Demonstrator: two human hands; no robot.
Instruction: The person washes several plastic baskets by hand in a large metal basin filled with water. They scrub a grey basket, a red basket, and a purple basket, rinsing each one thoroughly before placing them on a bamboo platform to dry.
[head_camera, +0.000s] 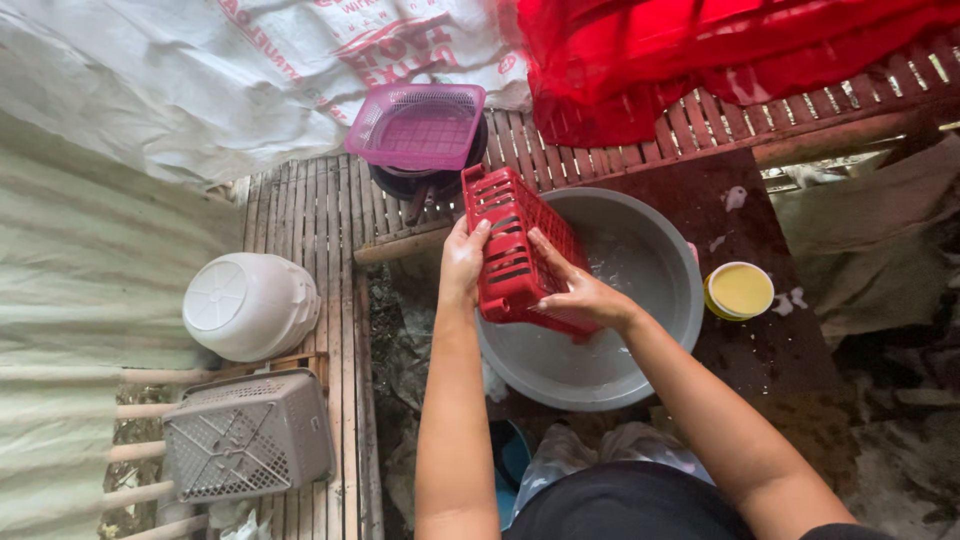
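Floor: slatted bamboo platform (320, 215) on the left and along the top, dark wet ground (770, 360) on the right.
Surroundings: pale corrugated sheet (70, 270) at far left; crumpled white sack (200, 80) with red print, top left; red cloth (700, 50) draped at top right.
Basin: round grey basin (660, 290) on the dark ground, a little water and foam inside.
Red basket: red plastic mesh basket (515, 255), tilted on edge over the left side of the basin.
Left hand: left hand (463, 262) closed around the basket's left rim, thumb on top.
Right hand: right hand (580, 295) gripping the basket's lower right side, fingers spread against the mesh.
Pink basket: pink mesh basket (418, 125) resting on a dark pot, just above the red one.
White bowl: upturned white plastic bowl (250, 305) on the slats, left.
Grey basket: upturned grey basket (248, 435) below the bowl.
Tub: small round yellow tub (740, 290) just right of the basin, label unreadable.
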